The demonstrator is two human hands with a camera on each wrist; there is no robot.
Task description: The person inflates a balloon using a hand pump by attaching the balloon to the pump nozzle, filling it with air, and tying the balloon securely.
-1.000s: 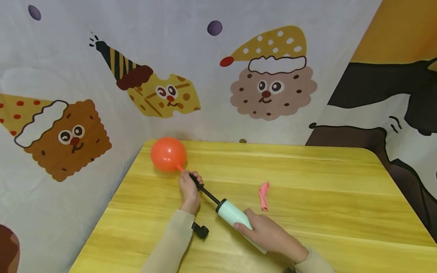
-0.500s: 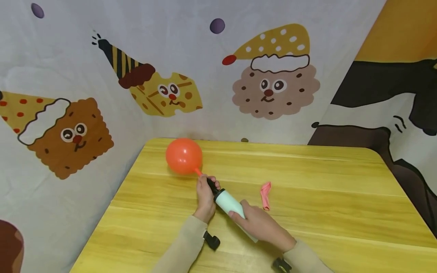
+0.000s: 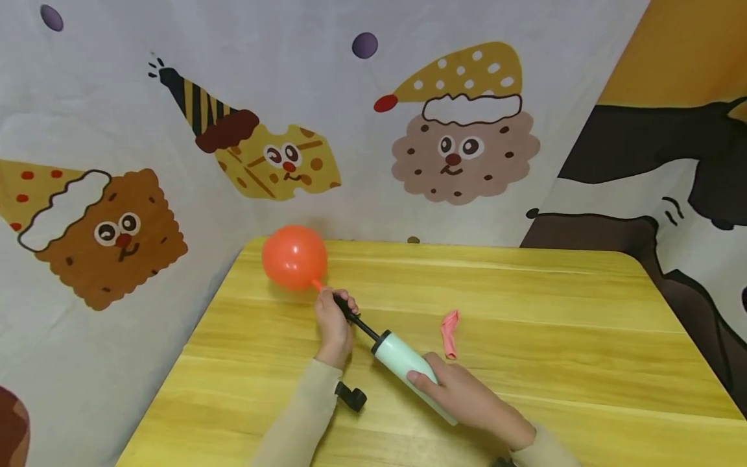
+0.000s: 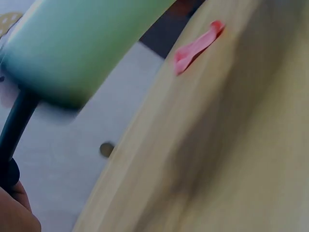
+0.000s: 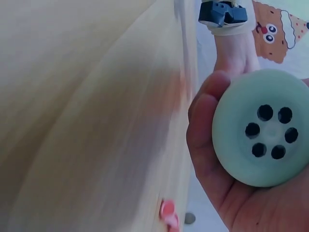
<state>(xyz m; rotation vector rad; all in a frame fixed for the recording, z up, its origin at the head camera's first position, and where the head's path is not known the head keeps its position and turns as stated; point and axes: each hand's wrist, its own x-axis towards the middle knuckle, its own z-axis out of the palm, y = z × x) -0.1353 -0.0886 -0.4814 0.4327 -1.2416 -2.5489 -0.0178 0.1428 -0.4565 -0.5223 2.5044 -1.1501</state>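
Note:
My left hand [image 3: 334, 327] grips the black nozzle end of a hand balloon pump and the neck of an inflated orange-red balloon [image 3: 294, 257]. Round the mint-green pump barrel [image 3: 403, 358] curl the fingers of my right hand [image 3: 467, 394]. A stretch of black rod [image 3: 367, 328] shows between barrel and left hand, so the pump is drawn out. In the right wrist view, the barrel's end cap [image 5: 273, 129] with several round holes sits in the palm. A limp pink balloon [image 3: 449, 335] lies on the table beyond the barrel.
The yellow wood-grain table [image 3: 554, 363] lies below both hands. A cloth backdrop [image 3: 362, 143] with cartoon biscuits and cheese rises behind its far edge and along the left. A black camera mount [image 3: 351, 396] sticks out from the left wrist.
The barrel slid forward up to the left hand, then back, baring the rod again. Both hands and the balloon shifted right, then partly back left. The orange-red balloon looks slightly bigger.

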